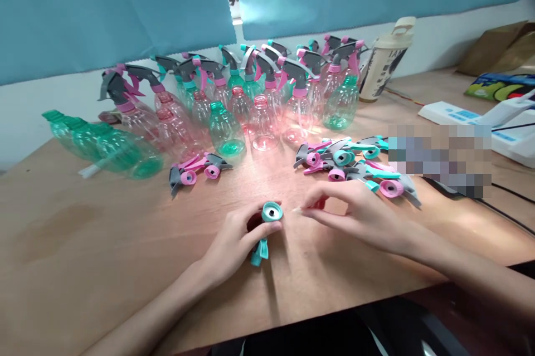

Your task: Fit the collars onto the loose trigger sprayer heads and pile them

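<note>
My left hand [234,236] is closed around a teal trigger spray head [272,212], held with the round opening of its collar facing up. The nozzle end sticks out below my thumb. To its right, my right hand [363,214] is in a pinch just above the table, thumb and index finger together. A tiny pale bit shows at those fingertips, too small to name. Beyond my right hand lies a pile of loose pink and teal spray heads [336,175]. Two pink-collared spray heads [212,171] rest on the table beyond my left hand.
Pink and green clear bottles stand at the back, many with spray heads on; an uncapped green bottle [228,130] is in front. Several green bottles [112,150] lean at left. A beige tumbler [384,61], white power strip [451,116] and cables occupy the right, beside a pixelated patch.
</note>
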Motion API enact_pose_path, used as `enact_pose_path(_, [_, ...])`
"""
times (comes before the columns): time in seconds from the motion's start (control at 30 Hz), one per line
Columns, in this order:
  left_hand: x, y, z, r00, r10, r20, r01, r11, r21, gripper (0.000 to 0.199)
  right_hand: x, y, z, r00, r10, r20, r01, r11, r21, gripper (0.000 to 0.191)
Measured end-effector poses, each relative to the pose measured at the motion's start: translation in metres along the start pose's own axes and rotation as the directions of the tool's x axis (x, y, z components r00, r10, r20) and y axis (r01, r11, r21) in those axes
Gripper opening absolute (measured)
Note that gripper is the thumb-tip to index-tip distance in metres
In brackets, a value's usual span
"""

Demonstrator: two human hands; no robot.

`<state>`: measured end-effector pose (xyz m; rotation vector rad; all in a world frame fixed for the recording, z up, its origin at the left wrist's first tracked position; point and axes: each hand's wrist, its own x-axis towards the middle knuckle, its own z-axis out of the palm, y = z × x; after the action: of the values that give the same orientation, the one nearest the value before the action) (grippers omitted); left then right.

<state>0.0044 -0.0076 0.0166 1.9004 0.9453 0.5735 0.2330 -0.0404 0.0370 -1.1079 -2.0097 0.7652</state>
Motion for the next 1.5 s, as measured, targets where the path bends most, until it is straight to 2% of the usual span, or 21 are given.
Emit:
enact_pose_path(0.17, [0.018,0.019,0.000,0.979,-0.186,0.087,0.199,0.965,-0.171,0.027,-0.040,0.011,-0.023,0.972,0.229,-0.051,-0.232,0.971,-0.051,0.017])
enact_pose_path(0.23, [0.028,0.029,0.002,0.977,-0.195,0.086,0.207,0.962,-0.177,0.027,-0.054,0.014,-0.028,0.962,0.266,-0.062,-0.269,0.962,-0.041,0.018])
enact_pose_path(0.3, [0.037,0.039,0.006,0.989,-0.136,0.052,0.143,0.976,-0.162,0.024,-0.065,0.016,-0.032,0.958,0.280,-0.066,-0.283,0.958,-0.040,0.019])
enact_pose_path(0.4, [0.047,0.053,0.015,0.998,0.057,-0.039,-0.058,0.998,-0.036,0.025,-0.075,0.017,-0.036,0.947,0.313,-0.068,-0.314,0.949,-0.006,0.021])
enact_pose_path(0.47, [0.051,0.061,0.022,0.974,0.210,-0.082,-0.199,0.973,0.119,0.025,-0.078,0.018,-0.037,0.934,0.353,-0.063,-0.348,0.934,0.078,0.022])
enact_pose_path(0.53, [0.053,0.068,0.031,0.947,0.310,-0.086,-0.285,0.933,0.221,0.027,-0.079,0.022,-0.038,0.916,0.397,-0.054,-0.380,0.903,0.199,0.029])
enact_pose_path(0.63, [0.057,0.073,0.048,0.934,0.352,-0.062,-0.340,0.929,0.149,0.029,-0.075,0.028,-0.037,0.890,0.456,-0.014,-0.401,0.797,0.452,0.045])
enact_pose_path(0.73, [0.062,0.069,0.067,0.932,0.352,-0.083,-0.355,0.934,-0.031,0.030,-0.067,0.033,-0.034,0.881,0.466,0.086,-0.377,0.579,0.723,0.045])
enact_pose_path(0.8, [0.066,0.065,0.078,0.931,0.350,-0.101,-0.359,0.929,-0.094,0.032,-0.062,0.034,-0.033,0.886,0.438,0.152,-0.361,0.446,0.819,0.043])
enact_pose_path(0.87, [0.069,0.061,0.084,0.934,0.343,-0.102,-0.353,0.931,-0.098,0.034,-0.058,0.035,-0.032,0.898,0.409,0.159,-0.333,0.397,0.855,0.038])
enact_pose_path(1.0, [0.068,0.060,0.083,0.942,0.320,-0.105,-0.326,0.944,-0.049,0.038,-0.056,0.036,-0.032,0.901,0.413,0.134,-0.317,0.413,0.854,0.021])
enact_pose_path(1.07, [0.064,0.063,0.079,0.943,0.319,-0.094,-0.323,0.946,-0.026,0.039,-0.056,0.037,-0.033,0.901,0.404,0.157,-0.323,0.385,0.865,0.022])
enact_pose_path(1.17, [0.058,0.070,0.072,0.938,0.339,-0.073,-0.340,0.941,0.004,0.030,-0.055,0.035,-0.034,0.908,0.380,0.178,-0.323,0.364,0.873,0.028])
enact_pose_path(1.4, [0.055,0.077,0.065,0.934,0.355,-0.044,-0.347,0.929,0.130,0.022,-0.055,0.029,-0.030,0.904,0.378,0.200,-0.367,0.448,0.815,0.036])
enact_pose_path(1.5, [0.055,0.080,0.064,0.946,0.323,-0.028,-0.318,0.941,0.119,0.017,-0.054,0.031,-0.025,0.914,0.356,0.195,-0.346,0.429,0.835,0.031])
